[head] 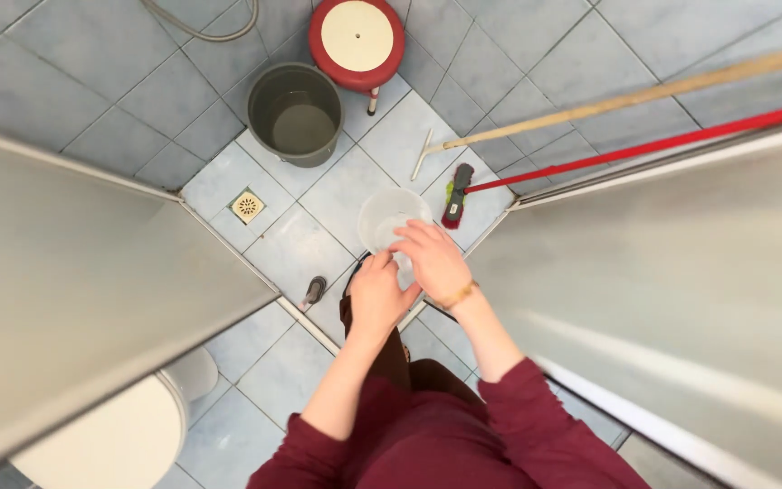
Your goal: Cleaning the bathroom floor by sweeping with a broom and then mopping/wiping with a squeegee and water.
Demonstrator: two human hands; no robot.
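The left hand grips the clear plastic jug from below, and the right hand closes on its near rim, above the tiled floor near the grey bucket. Keeping it level with both hands would steady it.

Soft, even light fills the room, bright enough to read every floor tile, and shadows stay faint. The glass panels at both sides look milky and smeared, with pale streaks of glare. Straight lines bow outward near the edges.
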